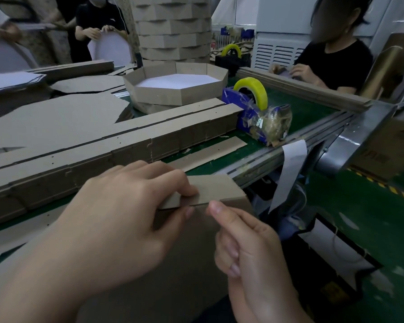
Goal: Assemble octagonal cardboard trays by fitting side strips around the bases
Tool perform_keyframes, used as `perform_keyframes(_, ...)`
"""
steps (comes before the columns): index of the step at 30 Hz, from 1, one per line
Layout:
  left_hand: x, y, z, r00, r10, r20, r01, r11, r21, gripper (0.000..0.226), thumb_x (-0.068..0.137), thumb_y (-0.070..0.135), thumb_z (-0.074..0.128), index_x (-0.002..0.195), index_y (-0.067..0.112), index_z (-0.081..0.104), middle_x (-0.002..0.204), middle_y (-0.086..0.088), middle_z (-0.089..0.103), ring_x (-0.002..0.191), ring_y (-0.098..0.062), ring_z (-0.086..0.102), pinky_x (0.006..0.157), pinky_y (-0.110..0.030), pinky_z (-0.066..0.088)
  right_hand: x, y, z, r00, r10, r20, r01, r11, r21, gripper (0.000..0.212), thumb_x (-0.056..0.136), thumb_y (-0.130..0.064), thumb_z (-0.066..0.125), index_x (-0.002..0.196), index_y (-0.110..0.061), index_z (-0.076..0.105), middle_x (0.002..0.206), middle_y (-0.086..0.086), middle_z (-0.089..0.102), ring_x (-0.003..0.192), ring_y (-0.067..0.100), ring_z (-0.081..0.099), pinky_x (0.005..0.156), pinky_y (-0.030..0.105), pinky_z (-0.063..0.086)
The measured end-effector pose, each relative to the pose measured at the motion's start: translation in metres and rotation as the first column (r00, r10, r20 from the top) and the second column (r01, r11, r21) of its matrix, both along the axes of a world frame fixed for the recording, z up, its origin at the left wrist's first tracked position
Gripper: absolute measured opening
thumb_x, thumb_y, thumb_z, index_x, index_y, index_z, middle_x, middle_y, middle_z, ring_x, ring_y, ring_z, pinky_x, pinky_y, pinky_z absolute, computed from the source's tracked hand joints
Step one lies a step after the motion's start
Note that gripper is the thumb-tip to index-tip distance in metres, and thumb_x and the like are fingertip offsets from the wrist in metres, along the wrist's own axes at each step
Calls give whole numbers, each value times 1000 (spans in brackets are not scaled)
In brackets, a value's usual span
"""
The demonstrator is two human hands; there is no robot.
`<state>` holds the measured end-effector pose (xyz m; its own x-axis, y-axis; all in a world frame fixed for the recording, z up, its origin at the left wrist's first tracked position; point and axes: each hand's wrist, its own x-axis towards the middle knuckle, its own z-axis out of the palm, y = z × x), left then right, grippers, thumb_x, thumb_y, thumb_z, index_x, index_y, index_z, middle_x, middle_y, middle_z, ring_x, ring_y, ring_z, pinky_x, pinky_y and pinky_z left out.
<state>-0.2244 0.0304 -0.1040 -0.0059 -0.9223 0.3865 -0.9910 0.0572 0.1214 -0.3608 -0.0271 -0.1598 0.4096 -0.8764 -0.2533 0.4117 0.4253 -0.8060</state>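
Pinching from the head view, the left hand (126,217) closes thumb and forefinger on the near end of a side strip (217,187), held against the edge of a brown base (196,236) that lies close under the camera, overhanging the table's metal rail (289,150). The right hand (250,252) has its fingers curled in with one fingertip pushed forward to the strip's lower edge; whether it touches the card I cannot tell.

By my judgement this tray is at its start: only one short stretch of strip stands against the base, and the rest of the sides are not wrapped. Further back a finished tray (177,89) with a white floor sits on another, and a tall stack of trays (173,26) rises behind, so earlier units are done. A long stack of strips (103,148) and flat cut bases (56,122) wait on the left.

Open room is tight. The strip stack runs just beyond the left hand, a loose strip (208,152) lies on the green table (278,129), and the tape dispenser (250,106) stands well apart to the right. Free space is mostly toward the person, past the rail.
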Motion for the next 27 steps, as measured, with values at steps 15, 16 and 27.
perform_keyframes(15, 2, 10, 4, 998, -46, 30, 43, 995, 94, 31, 89, 50, 39, 112, 54, 58, 110, 21, 59, 93, -10, 62, 61, -34, 53, -14, -2, -7, 963, 251, -102, -249, 968, 34, 37, 47, -44, 77, 65, -12, 77, 39, 1, 31, 30, 9, 19, 39, 18, 10)
perform_keyframes(16, 2, 11, 4, 999, -37, 11, 35, 995, 95, 31, 88, 51, 40, 112, 55, 59, 110, 22, 59, 94, -9, 62, 62, -35, 54, -16, -3, -8, 950, 297, -91, -293, 955, 54, 37, 49, -45, 77, 68, -12, 77, 41, 1, 34, 31, 9, 19, 40, 20, 9)
perform_keyframes(27, -27, -1, 5, 975, 224, -6, -223, 969, -103, 27, 75, 53, 58, 56, 33, 52, 59, 15, 53, 51, -18, 52, 49, -16, 24, -34, -24, -11, 686, 625, 374, -723, 641, 255, 37, 71, -22, 60, 100, -5, 75, 41, 4, 43, 30, 10, 27, 39, 14, 21)
